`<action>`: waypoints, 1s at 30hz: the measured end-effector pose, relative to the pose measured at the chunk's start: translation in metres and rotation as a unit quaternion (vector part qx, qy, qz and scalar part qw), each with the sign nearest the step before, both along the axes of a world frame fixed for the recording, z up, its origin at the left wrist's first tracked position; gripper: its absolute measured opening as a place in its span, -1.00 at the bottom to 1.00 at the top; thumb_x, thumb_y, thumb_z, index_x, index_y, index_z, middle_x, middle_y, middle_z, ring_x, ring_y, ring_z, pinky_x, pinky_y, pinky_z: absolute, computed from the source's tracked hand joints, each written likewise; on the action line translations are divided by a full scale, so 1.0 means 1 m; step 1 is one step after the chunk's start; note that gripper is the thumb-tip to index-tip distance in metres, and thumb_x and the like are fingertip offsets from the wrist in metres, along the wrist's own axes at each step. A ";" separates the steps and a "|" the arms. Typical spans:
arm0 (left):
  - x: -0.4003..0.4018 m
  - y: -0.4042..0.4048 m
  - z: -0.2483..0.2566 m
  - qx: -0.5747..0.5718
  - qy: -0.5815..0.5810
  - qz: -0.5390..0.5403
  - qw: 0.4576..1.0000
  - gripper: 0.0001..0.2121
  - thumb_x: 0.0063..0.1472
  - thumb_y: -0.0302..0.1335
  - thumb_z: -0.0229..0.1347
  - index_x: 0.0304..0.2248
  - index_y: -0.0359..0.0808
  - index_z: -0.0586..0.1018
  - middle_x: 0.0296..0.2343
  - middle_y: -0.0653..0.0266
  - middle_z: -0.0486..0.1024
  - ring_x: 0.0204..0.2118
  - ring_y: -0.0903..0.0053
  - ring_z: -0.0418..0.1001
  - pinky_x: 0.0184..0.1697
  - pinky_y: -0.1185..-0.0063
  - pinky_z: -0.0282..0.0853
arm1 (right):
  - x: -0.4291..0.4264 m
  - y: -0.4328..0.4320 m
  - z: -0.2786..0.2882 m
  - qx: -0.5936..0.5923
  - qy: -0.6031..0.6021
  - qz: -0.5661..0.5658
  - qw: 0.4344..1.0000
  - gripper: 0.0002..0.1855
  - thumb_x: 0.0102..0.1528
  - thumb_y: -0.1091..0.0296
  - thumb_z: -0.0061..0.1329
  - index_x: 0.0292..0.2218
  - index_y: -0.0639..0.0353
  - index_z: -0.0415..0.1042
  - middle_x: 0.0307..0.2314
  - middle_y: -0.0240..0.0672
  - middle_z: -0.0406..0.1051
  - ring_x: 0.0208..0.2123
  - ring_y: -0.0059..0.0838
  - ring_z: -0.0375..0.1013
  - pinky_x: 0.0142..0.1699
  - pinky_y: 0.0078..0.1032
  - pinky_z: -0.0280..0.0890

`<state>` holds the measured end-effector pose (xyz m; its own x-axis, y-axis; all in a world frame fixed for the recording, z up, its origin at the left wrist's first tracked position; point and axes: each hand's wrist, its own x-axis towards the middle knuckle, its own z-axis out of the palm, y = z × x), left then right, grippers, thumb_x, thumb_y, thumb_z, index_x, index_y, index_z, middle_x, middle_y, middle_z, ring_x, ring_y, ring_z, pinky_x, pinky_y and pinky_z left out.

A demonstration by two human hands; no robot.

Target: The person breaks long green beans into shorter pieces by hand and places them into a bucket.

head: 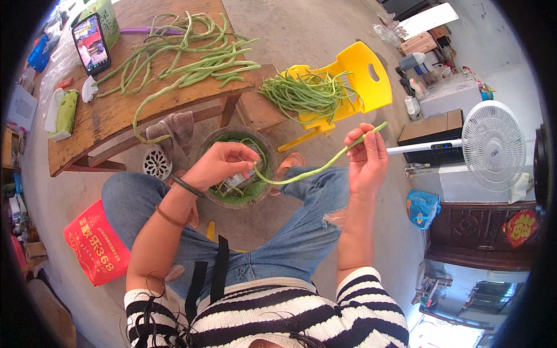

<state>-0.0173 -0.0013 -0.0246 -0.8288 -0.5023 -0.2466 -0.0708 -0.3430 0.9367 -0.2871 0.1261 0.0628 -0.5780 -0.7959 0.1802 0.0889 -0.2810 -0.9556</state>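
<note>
A single long yardlong bean (307, 175) hangs in a shallow curve between my hands. My right hand (367, 150) pinches it near one end, whose tip sticks up past the fingers. At the other end my left hand (228, 163) pinches the tip between thumb and fingers. Under the left hand stands a round bucket (261, 201) with green scraps and some crumpled plastic inside. Loose long beans (191, 56) lie spread over the wooden table, one drooping past its edge. A bundle of darker green beans (304, 93) rests on a yellow plastic chair (367, 80).
The wooden table (109, 117) also bears a propped phone (91, 45), a tissue pack (64, 113) and a purple-handled item (135, 30). A brown cloth (174, 130) hangs at its edge. To my right is a white fan (494, 145); a red bag (98, 245) stands left.
</note>
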 end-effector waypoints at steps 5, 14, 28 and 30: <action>0.003 -0.001 0.002 0.030 0.058 -0.005 0.998 -0.86 0.17 -0.53 0.18 -0.27 -0.36 0.57 -0.42 0.39 0.55 -0.42 0.75 0.48 -0.39 0.75 0.29 | -0.011 0.000 -0.004 0.013 -0.037 -0.027 0.999 -0.75 0.27 0.37 -0.14 -0.10 0.33 0.41 -0.39 -0.20 0.51 -0.41 -0.45 0.51 -0.41 -0.66 0.34; 0.007 -0.001 0.019 0.077 0.100 -0.031 0.992 -0.91 0.16 -0.51 0.20 -0.34 -0.30 0.55 -0.44 0.41 0.54 -0.42 0.71 0.54 -0.50 0.78 0.22 | 0.008 -0.010 -0.026 0.101 0.426 -0.194 0.878 -0.52 0.07 0.43 0.06 0.04 0.25 0.35 -0.06 -0.18 0.38 -0.03 -0.37 0.34 -0.07 -0.43 0.29; 0.022 -0.011 0.027 -0.029 0.053 0.023 0.998 -0.87 0.18 -0.49 0.16 -0.30 -0.37 0.58 -0.50 0.30 0.58 -0.49 0.78 0.47 -0.55 0.78 0.20 | 0.067 -0.005 -0.031 0.143 0.401 0.264 0.866 -0.82 0.03 0.56 0.07 -0.26 0.25 0.52 -0.35 -0.27 0.46 -0.27 -0.34 0.46 -0.09 -0.42 0.31; 0.022 -0.008 0.023 -0.037 0.059 0.032 0.997 -0.89 0.20 -0.50 0.15 -0.30 -0.37 0.58 -0.50 0.30 0.58 -0.48 0.78 0.48 -0.55 0.78 0.21 | 0.074 -0.001 -0.019 0.150 0.399 0.207 0.880 -0.84 0.00 0.59 0.10 -0.30 0.26 0.53 -0.40 -0.29 0.46 -0.33 -0.35 0.47 -0.19 -0.47 0.35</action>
<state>0.0043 -0.0098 -0.0016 -0.8154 -0.5683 -0.1101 0.0608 -0.2733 0.9600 -0.2127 0.1248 0.0441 -0.0106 -0.9896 0.1436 -0.6092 -0.1075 -0.7857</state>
